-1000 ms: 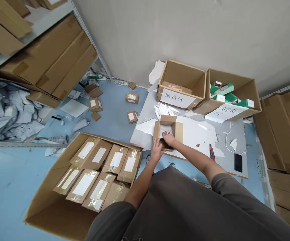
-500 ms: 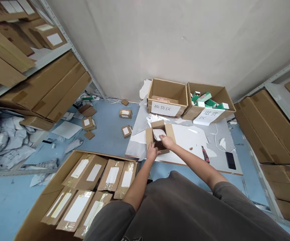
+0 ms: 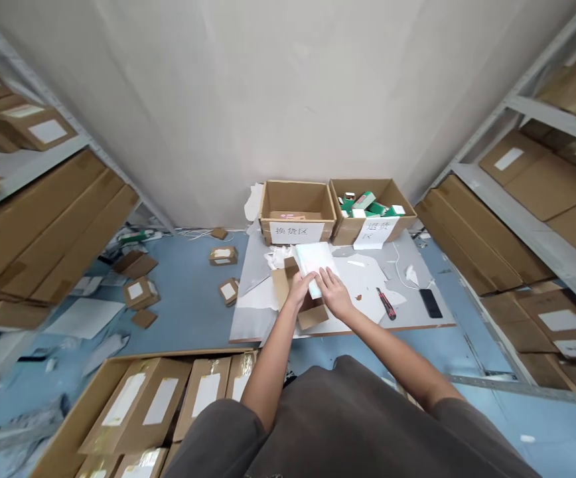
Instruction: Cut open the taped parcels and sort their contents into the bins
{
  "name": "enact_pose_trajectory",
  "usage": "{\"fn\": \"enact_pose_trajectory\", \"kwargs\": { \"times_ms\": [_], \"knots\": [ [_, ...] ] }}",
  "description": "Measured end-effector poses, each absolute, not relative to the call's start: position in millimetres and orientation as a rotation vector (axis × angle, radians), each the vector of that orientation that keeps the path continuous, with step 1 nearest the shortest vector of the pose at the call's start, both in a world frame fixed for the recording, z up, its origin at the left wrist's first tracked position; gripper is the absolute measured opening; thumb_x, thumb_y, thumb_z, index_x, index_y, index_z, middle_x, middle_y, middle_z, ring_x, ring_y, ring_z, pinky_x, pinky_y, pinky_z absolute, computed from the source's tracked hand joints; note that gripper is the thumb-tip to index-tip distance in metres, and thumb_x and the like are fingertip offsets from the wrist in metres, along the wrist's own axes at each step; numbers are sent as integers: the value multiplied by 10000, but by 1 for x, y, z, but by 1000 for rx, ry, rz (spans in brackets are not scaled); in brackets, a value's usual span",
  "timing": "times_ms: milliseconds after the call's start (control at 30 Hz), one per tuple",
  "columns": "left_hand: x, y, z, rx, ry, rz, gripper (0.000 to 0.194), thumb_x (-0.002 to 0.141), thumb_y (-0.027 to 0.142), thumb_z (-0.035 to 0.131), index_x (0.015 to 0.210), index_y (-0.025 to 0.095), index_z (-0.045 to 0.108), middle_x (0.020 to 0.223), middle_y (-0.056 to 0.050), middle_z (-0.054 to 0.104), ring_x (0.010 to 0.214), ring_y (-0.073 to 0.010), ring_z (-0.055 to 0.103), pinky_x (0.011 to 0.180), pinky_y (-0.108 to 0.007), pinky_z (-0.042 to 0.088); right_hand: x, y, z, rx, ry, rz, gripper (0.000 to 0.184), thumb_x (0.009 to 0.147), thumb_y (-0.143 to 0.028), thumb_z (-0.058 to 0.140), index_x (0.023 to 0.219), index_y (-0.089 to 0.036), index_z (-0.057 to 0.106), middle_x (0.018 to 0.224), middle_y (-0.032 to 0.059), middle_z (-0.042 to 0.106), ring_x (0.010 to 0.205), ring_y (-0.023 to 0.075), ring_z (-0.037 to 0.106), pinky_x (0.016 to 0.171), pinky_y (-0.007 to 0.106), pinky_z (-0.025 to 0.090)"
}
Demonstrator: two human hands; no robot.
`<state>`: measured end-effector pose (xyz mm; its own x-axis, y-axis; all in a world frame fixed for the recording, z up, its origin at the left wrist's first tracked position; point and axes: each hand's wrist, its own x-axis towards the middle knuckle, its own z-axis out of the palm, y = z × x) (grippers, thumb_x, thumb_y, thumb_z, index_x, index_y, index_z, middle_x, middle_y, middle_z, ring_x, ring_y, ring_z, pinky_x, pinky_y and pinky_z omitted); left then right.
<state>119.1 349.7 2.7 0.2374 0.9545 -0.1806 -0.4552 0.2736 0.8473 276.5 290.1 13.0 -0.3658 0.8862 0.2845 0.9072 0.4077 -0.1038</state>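
Above the worktable, a flat white rectangular package (image 3: 314,256) with a pale bluish tint is held between both hands; its exact kind does not show. My left hand (image 3: 298,289) grips its lower left edge, thumb across the front. On the lower right side, my right hand (image 3: 334,293) has its fingers laid over the package. Directly beneath is a small open cardboard box (image 3: 312,317), flaps spread, partly covered by the hands and package. To the right on the table lies a red and black utility knife (image 3: 386,303).
Two cardboard bins with handwritten signs, the left bin (image 3: 295,198) and the right bin (image 3: 372,189) with green-and-white boxes, stand at the table's back. A phone (image 3: 431,303) lies at right. A large carton (image 3: 113,378) of taped boxes is at lower left. Shelves flank both sides.
The white package has come up out of the small cardboard box. My left hand has moved from the box's edge onto the package. The view has turned to the right.
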Motion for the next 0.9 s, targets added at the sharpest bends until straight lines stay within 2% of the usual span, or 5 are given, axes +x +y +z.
{"fn": "enact_pose_trajectory", "kwargs": {
  "times_ms": [167,333,600,733,900],
  "knots": [
    [148,352,0,796,756,998,625,715,489,936,1205,131,787,1178,-143,817,1065,-311,768,960,-421,609,335,268,11,-1478,-2029,319,782,924,-327,692,1665,-263,451,1755,107,363,1654,367,233,1313,632,254],
    [188,346,-32,765,775,861,680,660,496,970,1195,128,768,1132,-142,821,1062,-300,764,1004,-435,590,391,277,-24,-1463,-1031,975,908,859,-648,727,1622,-220,481,1611,185,546,1476,349,537,1211,547,444],
    [262,333,-82,1269,1394,697,428,965,497,668,1234,171,734,1225,-142,770,1168,-312,724,1086,-475,545,472,305,-115,-1512,-711,1308,683,675,-542,791,1234,-184,634,1055,135,800,966,304,762,925,477,603],
    [246,311,-114,1809,1687,430,424,919,290,694,1339,232,722,1637,-158,524,1591,-392,371,1300,-557,314,486,317,-168,-1605,-646,1375,553,708,-468,753,1171,-209,597,994,97,788,908,275,749,877,456,605],
    [211,286,-145,1984,1726,74,623,856,69,547,1433,253,688,1782,-81,313,1694,-321,117,1304,-596,278,469,322,-230,-1788,-683,1413,555,749,-380,679,1250,-161,588,1154,128,746,1037,252,717,917,413,597]
  ]
}}
